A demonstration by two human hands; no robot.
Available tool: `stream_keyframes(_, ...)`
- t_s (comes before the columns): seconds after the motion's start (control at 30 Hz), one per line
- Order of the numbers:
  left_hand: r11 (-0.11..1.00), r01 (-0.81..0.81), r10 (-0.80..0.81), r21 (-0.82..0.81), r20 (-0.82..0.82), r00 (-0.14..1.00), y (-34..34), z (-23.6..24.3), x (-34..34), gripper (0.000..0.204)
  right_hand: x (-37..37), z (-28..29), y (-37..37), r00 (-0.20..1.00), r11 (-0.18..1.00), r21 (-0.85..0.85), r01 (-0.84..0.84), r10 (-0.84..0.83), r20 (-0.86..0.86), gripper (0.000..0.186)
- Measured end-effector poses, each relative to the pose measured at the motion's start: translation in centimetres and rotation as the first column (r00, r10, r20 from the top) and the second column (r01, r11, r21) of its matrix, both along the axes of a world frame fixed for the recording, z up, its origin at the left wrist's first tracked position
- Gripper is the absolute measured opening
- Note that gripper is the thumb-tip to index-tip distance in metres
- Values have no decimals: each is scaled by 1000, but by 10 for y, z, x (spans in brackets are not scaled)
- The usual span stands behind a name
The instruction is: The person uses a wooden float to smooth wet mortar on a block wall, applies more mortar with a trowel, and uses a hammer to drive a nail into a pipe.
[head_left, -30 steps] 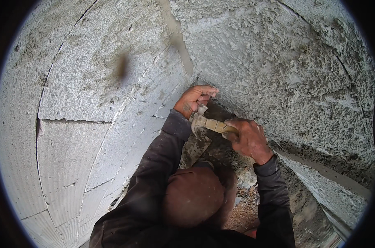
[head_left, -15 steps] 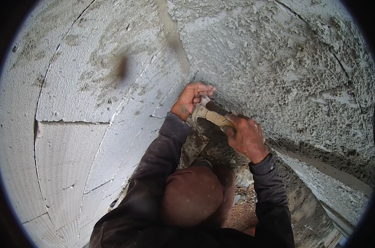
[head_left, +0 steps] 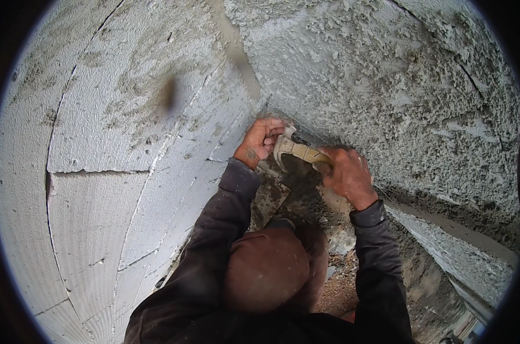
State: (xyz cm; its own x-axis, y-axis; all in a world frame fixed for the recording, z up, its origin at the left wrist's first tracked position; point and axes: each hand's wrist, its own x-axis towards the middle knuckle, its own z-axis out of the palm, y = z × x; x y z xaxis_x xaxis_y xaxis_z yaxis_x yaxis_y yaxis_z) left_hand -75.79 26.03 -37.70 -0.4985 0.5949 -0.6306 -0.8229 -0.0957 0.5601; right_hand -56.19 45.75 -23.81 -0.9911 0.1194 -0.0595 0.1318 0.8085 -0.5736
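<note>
Block wall (head_left: 116,189) fills left side; plastered wall (head_left: 397,92) fills right; both meet at corner running down centre. Left hand (head_left: 259,140) and right hand (head_left: 347,175) at corner, just apart. Hammer (head_left: 294,150) between them, handle in right hand, head beside left hand's fingers. Trowel (head_left: 270,198) below left hand, against block wall. Rubble floor (head_left: 343,281) at corner's foot, between forearms.

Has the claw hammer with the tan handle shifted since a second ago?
Yes. The claw hammer with the tan handle in the right hand has swung left toward the wall corner seam, its head now beside the left hand.
</note>
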Motion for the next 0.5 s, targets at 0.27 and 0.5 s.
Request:
stream_keyframes(0.27, 984, -99, 96, -145, -32, 995, -8, -24, 7, 27, 2, -9, -1, 993, 984, 165, 65, -47, -113, 34)
stream_keyframes(0.5, 991, -121, 132, -62, 253, 958, -32, -63, 54, 26, -2, -9, 5, 990, 992, -42, -116, 119, 71, 36)
